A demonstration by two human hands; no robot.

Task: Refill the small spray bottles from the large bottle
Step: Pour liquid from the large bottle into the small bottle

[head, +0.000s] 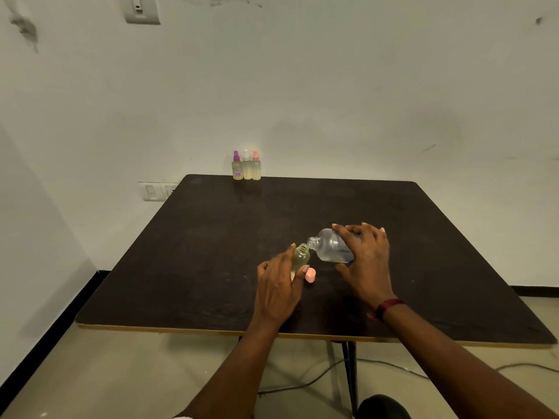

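Bottles mouth to mouth near the middle of the dark table [211,252]. Small open bottle [301,257] upright, partly filled with pale yellowish liquid, clasped from the left by the left hand [278,285], fingers and thumb curled round its body. Large clear bottle [332,247] uncapped and tipped over to the left, neck just above and to the right of the small bottle's mouth, gripped round its body by the right hand [366,261], fingers spread over the top and thumb underneath. Clear liquid pooled along its lower side. Any stream between the two mouths too fine to make out.

Pink cap [310,274] on the table just right of the small bottle, close to the left thumb. Dark red wristband [388,306] on the right wrist.

At the far edge, left of centre, a tight row against the wall: purple-topped spray bottle [237,169] at left, white-topped spray bottle [247,167] in the middle, pink-topped spray bottle [256,167] at right, all holding pale liquid. Switch plate [155,192] on the wall beyond the table's far left corner. Grey cable [317,378] across the floor under the near edge.
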